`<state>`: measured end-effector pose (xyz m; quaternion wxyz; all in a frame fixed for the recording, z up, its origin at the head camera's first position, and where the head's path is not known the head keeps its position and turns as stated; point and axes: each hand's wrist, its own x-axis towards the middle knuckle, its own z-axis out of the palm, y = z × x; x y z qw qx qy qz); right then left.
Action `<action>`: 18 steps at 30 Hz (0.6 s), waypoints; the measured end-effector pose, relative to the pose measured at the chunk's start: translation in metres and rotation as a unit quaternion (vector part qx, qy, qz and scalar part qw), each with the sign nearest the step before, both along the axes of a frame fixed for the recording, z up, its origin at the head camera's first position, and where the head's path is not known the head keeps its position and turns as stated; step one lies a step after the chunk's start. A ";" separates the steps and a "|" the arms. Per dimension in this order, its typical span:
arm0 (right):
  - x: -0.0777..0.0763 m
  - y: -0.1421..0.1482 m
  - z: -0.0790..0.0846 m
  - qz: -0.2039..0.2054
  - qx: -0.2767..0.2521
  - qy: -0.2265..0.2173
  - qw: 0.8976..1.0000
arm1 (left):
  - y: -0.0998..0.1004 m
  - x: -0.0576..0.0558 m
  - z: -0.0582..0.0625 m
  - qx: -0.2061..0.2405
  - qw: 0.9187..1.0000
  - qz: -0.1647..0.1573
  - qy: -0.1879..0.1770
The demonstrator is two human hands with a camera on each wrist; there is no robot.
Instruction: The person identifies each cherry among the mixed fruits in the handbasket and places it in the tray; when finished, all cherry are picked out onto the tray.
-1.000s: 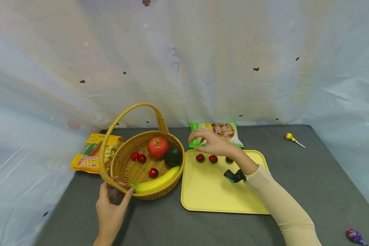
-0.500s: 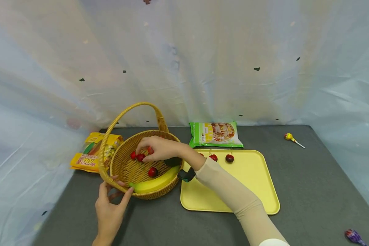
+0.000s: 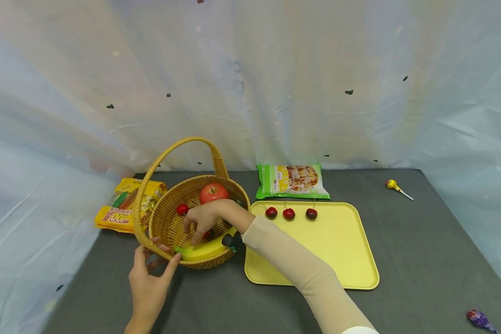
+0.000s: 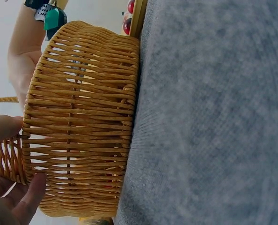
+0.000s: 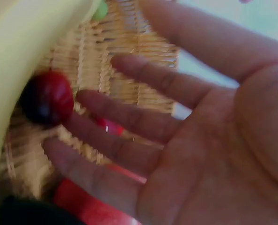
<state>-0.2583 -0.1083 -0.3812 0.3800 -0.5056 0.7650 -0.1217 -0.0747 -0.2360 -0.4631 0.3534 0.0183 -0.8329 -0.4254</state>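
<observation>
My left hand (image 3: 149, 285) holds the rim of the wicker basket (image 3: 160, 218) where its tall handle joins, thumb and fingers on either side of the weave. Inside the basket, my right hand (image 3: 208, 216) reaches down with loosely bent, spread fingers and nothing between them. In the right wrist view the fingertips are close to a dark red cherry (image 5: 49, 98), which lies beside the banana (image 5: 22, 61). A second cherry (image 3: 182, 209) and a red apple (image 3: 214, 192) sit farther back. A dark green round fruit is mostly hidden behind the right hand.
Right of the basket stands a yellow tray (image 3: 325, 250) with three stemmed cherries (image 3: 289, 214) along its back. Behind it lies a green-and-white food packet (image 3: 293, 181). A yellow packet (image 3: 121, 208) is left of the basket. Two lollipops (image 3: 394, 185) lie far right.
My right hand has moved left from above the tray into the basket, then lower toward the banana. My left hand keeps its hold on the rim.
</observation>
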 end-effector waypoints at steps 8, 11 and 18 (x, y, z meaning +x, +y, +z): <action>-0.005 -0.001 0.011 -0.048 0.049 -0.023 0.997 | 0.001 0.001 0.001 0.003 1.000 0.005 -0.014; -0.009 0.001 0.007 -0.035 0.058 -0.015 0.998 | 0.001 0.001 0.001 0.004 1.000 0.007 -0.019; -0.015 0.005 -0.001 -0.030 0.076 -0.060 0.995 | 0.001 0.001 0.001 0.006 1.000 0.012 -0.025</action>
